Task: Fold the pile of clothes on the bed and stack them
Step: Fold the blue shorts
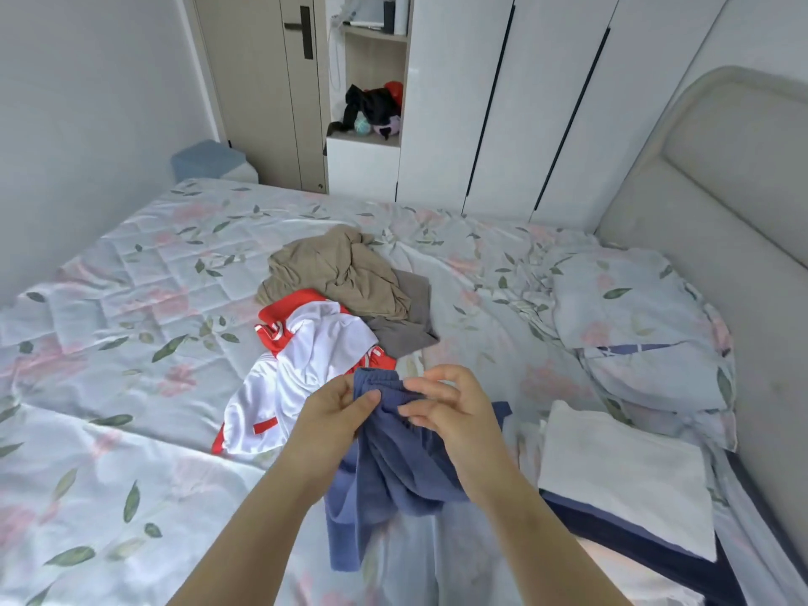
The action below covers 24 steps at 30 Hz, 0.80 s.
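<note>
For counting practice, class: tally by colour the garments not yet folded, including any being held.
Tan garment: 1
Grey garment: 1
White-and-red garment: 1
Blue garment, held by left hand and right hand: 1
Total: 4

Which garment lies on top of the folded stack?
The white cloth at the right, a neat rectangle atop a dark blue piece; the tan top, grey top and red-and-white shirt lie crumpled.

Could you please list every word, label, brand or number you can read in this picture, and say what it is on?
No text can be read.
The red-and-white jersey has white marks on its red trim, too blurred to read.
Any labels on the shelf items are too small to tell.
</note>
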Motion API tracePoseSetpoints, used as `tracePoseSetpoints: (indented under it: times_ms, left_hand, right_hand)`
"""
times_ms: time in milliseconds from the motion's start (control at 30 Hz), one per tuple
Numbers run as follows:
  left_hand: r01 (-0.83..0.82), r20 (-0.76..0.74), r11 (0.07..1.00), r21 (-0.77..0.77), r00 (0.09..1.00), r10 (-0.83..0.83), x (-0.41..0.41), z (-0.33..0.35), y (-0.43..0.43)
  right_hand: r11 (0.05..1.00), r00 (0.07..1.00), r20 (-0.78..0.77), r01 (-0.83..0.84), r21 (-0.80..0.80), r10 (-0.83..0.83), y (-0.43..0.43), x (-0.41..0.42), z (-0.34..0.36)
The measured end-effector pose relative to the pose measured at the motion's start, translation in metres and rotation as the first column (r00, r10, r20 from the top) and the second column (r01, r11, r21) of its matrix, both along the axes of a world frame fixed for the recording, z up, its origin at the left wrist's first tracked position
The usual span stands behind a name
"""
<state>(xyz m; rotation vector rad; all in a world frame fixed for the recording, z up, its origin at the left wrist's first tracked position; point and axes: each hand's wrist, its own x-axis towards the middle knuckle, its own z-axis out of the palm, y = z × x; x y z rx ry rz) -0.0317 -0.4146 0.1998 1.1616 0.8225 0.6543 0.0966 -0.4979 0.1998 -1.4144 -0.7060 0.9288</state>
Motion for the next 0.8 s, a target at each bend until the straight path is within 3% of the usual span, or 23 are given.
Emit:
tracePoseSetpoints:
  times_ms: [67, 133, 233, 333, 433, 633, 733, 800]
  left_hand:
    - [0.046, 0.036, 0.999, 0.013, 0.998, -0.047, -0.012, 0.001, 0.009]
    - [0.108, 0.096, 0.994, 0.011, 0.989, -0.108, -0.021, 0.004, 0.018]
    - [0.157, 0.162, 0.987, 0.022, 0.974, -0.159, -0.034, 0.011, 0.033]
    - [0.147, 0.198, 0.989, 0.026, 0.969, -0.149, -0.048, 0.014, 0.045]
    - [0.125, 0.135, 0.987, 0.102, 0.981, -0.138, -0.060, 0.016, 0.055]
    - [0.095, -0.005, 0.951, 0.293, 0.995, -0.098, -0.060, 0.017, 0.076]
    - [0.206, -0.018, 0.921, 0.331, 0.977, -0.212, -0.056, 0.028, 0.084]
    - [0.192, -0.050, 0.908, 0.373, 0.981, -0.187, -0.050, 0.036, 0.090]
  right_hand:
    - [0.999, 0.953, 0.301, -0.017, -0.031, 0.025, 0.005, -0.001, -0.004]
    - [0.990, 0.842, 0.520, -0.107, -0.096, 0.141, 0.013, -0.008, -0.006]
    - [0.974, 0.737, 0.639, -0.135, -0.182, 0.221, 0.024, -0.016, -0.013]
    - [0.967, 0.817, 0.533, -0.112, -0.230, 0.221, 0.027, -0.019, -0.014]
    - [0.967, 0.882, 0.433, -0.084, -0.240, 0.184, 0.030, -0.019, -0.007]
    - [0.998, 0.962, 0.264, 0.061, 0.020, -0.064, 0.039, -0.021, 0.031]
    - [0.989, 0.959, 0.245, 0.124, 0.080, -0.140, 0.043, -0.019, 0.048]
    - [0.985, 0.957, 0.243, 0.139, 0.104, -0.161, 0.045, -0.017, 0.061]
